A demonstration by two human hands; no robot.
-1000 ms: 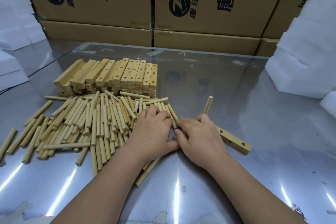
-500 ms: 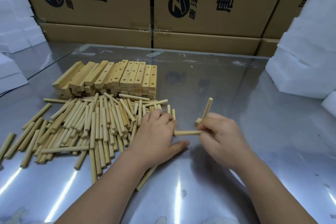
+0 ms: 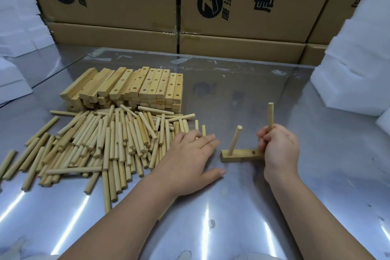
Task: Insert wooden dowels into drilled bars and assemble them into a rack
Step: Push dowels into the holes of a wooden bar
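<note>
The right hand holds one end of a short drilled bar that lies just above or on the shiny surface; which of the two cannot be told. Its fingers are curled closed around an upright dowel at that end of the bar. A second dowel stands in a hole near the bar's free end, tilted slightly to the right, and an empty hole shows on the bar's top face just beside the right hand.

The left hand lies palm down with its fingers spread flat and loose, gripping nothing clearly; its fingertips rest at the right edge of a loose pile of dowels. Whether a dowel sits under them cannot be told.

Behind the pile, a stack of drilled bars sits in neat rows. Cardboard boxes stand along the far edge, and white foam blocks sit at the right and left sides.
</note>
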